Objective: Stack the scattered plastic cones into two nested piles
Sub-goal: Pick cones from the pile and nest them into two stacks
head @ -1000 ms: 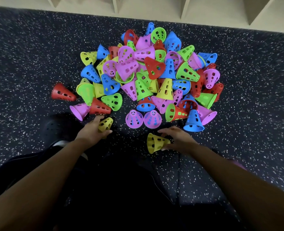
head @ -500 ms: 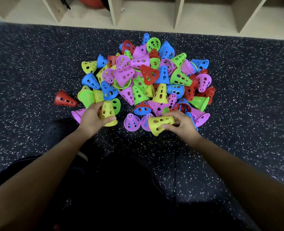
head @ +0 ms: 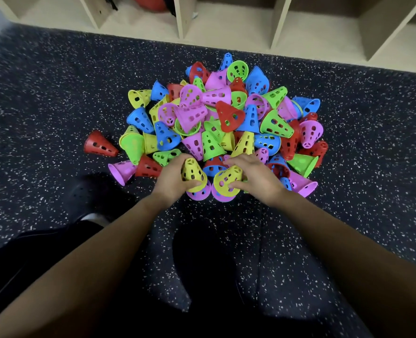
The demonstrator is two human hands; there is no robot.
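At the near edge of the heap of perforated plastic cones [head: 226,113], I have my left hand [head: 172,184] curled round one yellow holed plastic cone [head: 193,170], tip up. My right hand [head: 258,179] grips a second yellow cone [head: 226,178], tilted, and both sit just over a pair of purple plastic cones [head: 199,194] at that same edge. I judge they are held there to slip over the purple ones and start the two piles; no brand or writing is readable.

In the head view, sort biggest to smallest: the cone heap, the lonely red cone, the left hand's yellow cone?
1. cone heap
2. lonely red cone and yellow cone in left hand look alike; can't rank them.
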